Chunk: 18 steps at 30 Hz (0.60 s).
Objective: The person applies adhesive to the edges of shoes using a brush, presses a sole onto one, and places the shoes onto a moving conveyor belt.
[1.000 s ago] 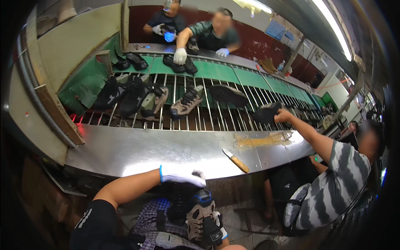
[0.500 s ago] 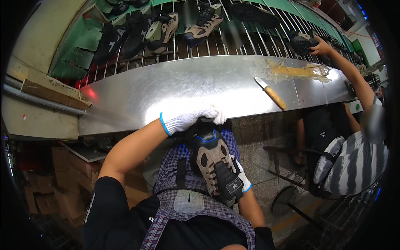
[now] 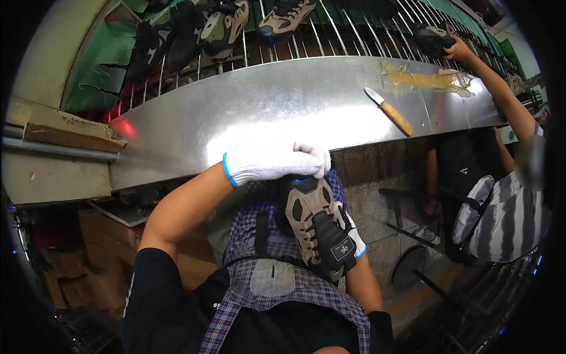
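Note:
A beige and black shoe (image 3: 312, 221) with blue trim near its toe is held over my lap, toe toward the bench and black tongue toward me. My right hand (image 3: 352, 231), in a white knitted glove with a blue cuff, grips its right side; part of the hand is behind the shoe. Across the toe lies my left hand (image 3: 283, 163), gloved the same way, its fingers curled together over the front end. The glove hides most of the toe, and whether anything small is between those fingers does not show. A plaid apron (image 3: 244, 236) is under the shoe.
A wood-handled knife (image 3: 389, 112) lies on the metal bench (image 3: 259, 94), near torn brown tape (image 3: 427, 79). Behind, several shoes (image 3: 224, 29) rest on a rack of metal bars. At right, a co-worker's hand (image 3: 457, 48) holds a dark shoe (image 3: 431, 41). Cardboard (image 3: 97, 242) sits at lower left.
My left hand has moved further over the toe, covering more of it and its blue trim. The whole view has shifted slightly, while the right hand keeps its hold on the shoe.

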Tool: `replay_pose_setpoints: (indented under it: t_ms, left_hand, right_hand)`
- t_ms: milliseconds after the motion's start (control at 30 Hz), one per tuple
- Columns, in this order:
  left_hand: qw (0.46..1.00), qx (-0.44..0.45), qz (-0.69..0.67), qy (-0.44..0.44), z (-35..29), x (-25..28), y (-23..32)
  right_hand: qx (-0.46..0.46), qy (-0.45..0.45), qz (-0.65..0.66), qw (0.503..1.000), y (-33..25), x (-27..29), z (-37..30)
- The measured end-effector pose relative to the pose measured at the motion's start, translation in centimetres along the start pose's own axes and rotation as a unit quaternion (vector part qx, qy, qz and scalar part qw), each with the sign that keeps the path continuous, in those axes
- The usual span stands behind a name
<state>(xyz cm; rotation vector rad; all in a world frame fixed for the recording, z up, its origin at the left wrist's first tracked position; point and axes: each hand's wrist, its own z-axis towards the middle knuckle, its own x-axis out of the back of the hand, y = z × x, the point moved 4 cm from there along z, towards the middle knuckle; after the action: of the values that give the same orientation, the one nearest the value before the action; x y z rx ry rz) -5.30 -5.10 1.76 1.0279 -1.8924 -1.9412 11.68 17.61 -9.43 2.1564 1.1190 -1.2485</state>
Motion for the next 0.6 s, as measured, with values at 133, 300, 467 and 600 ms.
replay_pose_setpoints:
  t_ms: [133,300,467,600]
  left_hand:
    - [0.999,-0.029,0.014,-0.004,0.2,-0.3,0.3]
    - [0.998,-0.039,0.044,0.005,0.3,-0.1,0.6]
    - [0.997,-0.049,0.055,-0.007,0.4,0.0,0.7]
    - [0.994,-0.088,0.048,-0.044,0.6,0.6,0.1]
  right_hand:
    - [0.033,0.057,-0.002,0.998,0.1,-1.1,-0.3]
    - [0.019,0.029,-0.001,0.999,-0.5,-1.6,-0.4]
    - [0.034,0.045,-0.012,0.998,-0.6,-1.9,-0.3]
    - [0.041,0.027,-0.032,0.998,-0.7,-1.6,-0.3]
